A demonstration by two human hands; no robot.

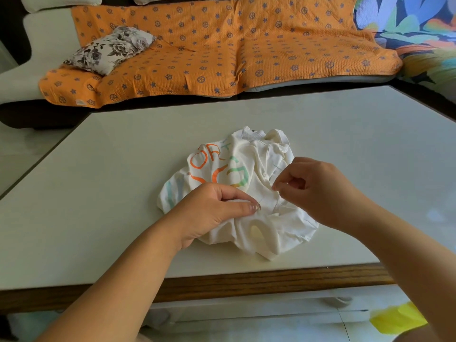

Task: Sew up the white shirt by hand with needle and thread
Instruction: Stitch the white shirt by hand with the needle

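- The white shirt (249,178) lies crumpled in the middle of the worktop (118,169), coloured lettering facing up.
- The left grip (217,208) clenches a bunched fold of its cloth.
- The right grip (318,186) is over the placket, thumb and forefinger pinched together; whether they hold anything I cannot tell.

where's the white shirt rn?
Head view: white shirt lies crumpled on the table, just right of centre near the front edge; left hand grips a fold, right hand pinches at its placket.
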